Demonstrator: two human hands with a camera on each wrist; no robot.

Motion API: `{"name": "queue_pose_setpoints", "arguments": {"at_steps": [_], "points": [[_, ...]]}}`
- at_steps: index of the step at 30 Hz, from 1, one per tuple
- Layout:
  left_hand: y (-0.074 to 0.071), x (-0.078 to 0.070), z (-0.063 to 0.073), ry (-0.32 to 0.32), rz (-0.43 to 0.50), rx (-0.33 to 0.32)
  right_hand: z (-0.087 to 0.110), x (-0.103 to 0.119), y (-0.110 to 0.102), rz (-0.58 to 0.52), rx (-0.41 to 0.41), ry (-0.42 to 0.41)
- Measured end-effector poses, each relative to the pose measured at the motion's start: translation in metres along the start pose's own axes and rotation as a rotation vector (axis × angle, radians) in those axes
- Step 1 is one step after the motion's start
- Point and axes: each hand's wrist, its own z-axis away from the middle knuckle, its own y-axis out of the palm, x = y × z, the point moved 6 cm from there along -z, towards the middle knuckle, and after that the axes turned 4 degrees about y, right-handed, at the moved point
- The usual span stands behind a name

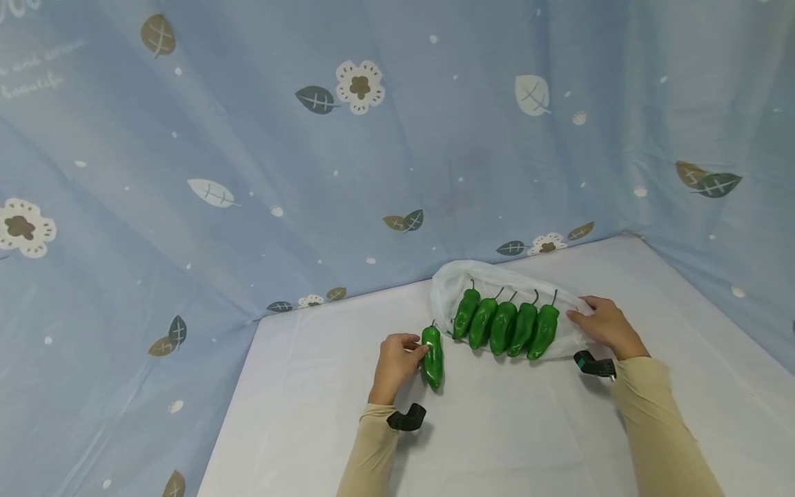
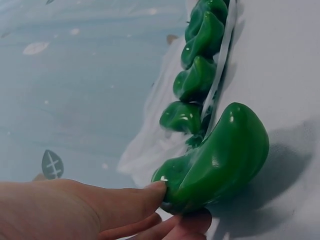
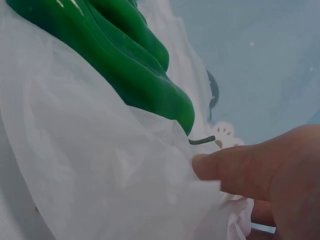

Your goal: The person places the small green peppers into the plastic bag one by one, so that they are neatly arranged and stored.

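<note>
My left hand [image 1: 397,362] pinches a long green pepper [image 1: 433,359] between thumb and fingers, just left of a white plastic bag [image 1: 481,270]. In the left wrist view this pepper [image 2: 220,160] is large and glossy, and a shadow falls beside it. Several more green peppers [image 1: 503,328] lie side by side in a row on the opened bag, stems toward the back. With thumb and fingers, my right hand [image 1: 609,324] grips the right edge of the bag. The right wrist view shows the thumb against the plastic [image 3: 110,165], close to one pepper's stem [image 3: 202,140].
The peppers rest on a white-covered table [image 1: 298,386]. Behind it and at the sides hangs a blue curtain [image 1: 279,138] with leaves and flowers, meeting the table's back edge close behind the bag. A black wrist camera [image 1: 406,417] sits on the left wrist, another [image 1: 594,364] on the right.
</note>
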Motion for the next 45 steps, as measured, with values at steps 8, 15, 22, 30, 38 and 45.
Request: {"name": "queue_pose_setpoints", "arguments": {"at_steps": [8, 15, 22, 30, 38, 45], "points": [[-0.008, 0.002, 0.001, 0.006, 0.024, -0.026, 0.002, 0.002, 0.0, 0.008, -0.009, 0.004], [-0.011, 0.001, 0.001, -0.004, 0.034, -0.034, 0.002, 0.0, 0.001, -0.007, -0.01, 0.014], [-0.015, 0.004, 0.002, -0.01, 0.054, -0.04, 0.0, -0.001, 0.001, -0.01, -0.01, 0.013], [-0.021, 0.007, 0.0, -0.002, 0.113, -0.047, -0.002, -0.002, 0.002, -0.017, -0.011, 0.015], [-0.031, 0.009, -0.001, -0.005, 0.16, -0.065, -0.002, -0.002, 0.002, -0.017, -0.005, 0.005], [-0.041, 0.002, -0.006, 0.019, 0.172, -0.074, -0.003, -0.002, 0.002, -0.012, -0.012, -0.003]]}}
